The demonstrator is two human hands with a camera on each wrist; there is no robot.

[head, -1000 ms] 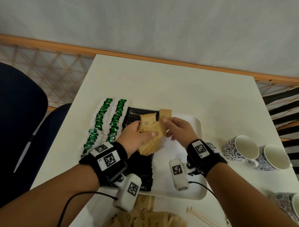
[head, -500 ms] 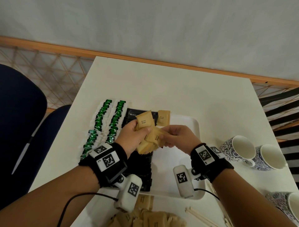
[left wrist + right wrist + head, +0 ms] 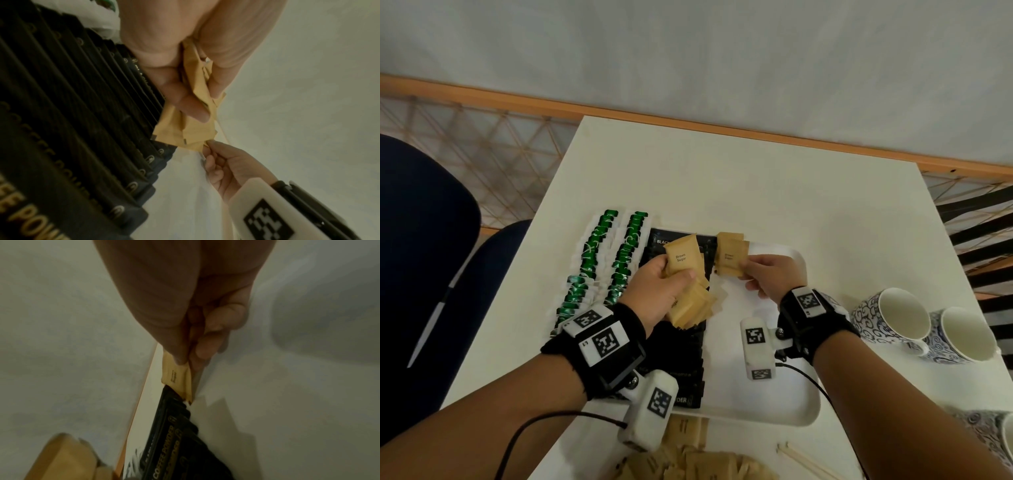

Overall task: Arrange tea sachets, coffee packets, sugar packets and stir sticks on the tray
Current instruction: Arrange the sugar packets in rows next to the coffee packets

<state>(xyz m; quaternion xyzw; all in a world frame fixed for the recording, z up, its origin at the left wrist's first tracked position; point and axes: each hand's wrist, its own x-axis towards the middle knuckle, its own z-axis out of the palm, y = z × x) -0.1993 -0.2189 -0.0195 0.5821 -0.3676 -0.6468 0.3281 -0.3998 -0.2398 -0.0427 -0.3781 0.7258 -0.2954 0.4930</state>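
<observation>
Sugar packets of tan paper are split between both hands over the white tray (image 3: 801, 407): the left hand (image 3: 657, 294) clamps a fanned bunch of sugar packets (image 3: 688, 298), thumb pressed across the top one printed "Brown Sugar", while the right hand (image 3: 770, 274) pinches a single sugar packet (image 3: 731, 260) by its edge between thumb and fingers, just above the tray's far end, beside another tan packet (image 3: 726, 238) lying there. Around them, two mugs (image 3: 924, 322) with blue swirl pattern lie on their sides on the white bench (image 3: 756, 192) to the right of the tray, well apart from the hands. A loose heap of tan packets (image 3: 698, 462) sits on the bench at the near edge, with pale wooden stir sticks (image 3: 804, 460) beside it. A dark blue chair (image 3: 424, 260) stands left of the bench. On the tray, a row of flat black coffee packets (image 3: 681, 346) with gold lettering overlaps like shingles along its left part, partly hidden under the left hand. Left of them, two rows of white tea sachets (image 3: 599, 263) with green tags run along the tray's edge; whether they rest on the tray or the bench is not clear
</observation>
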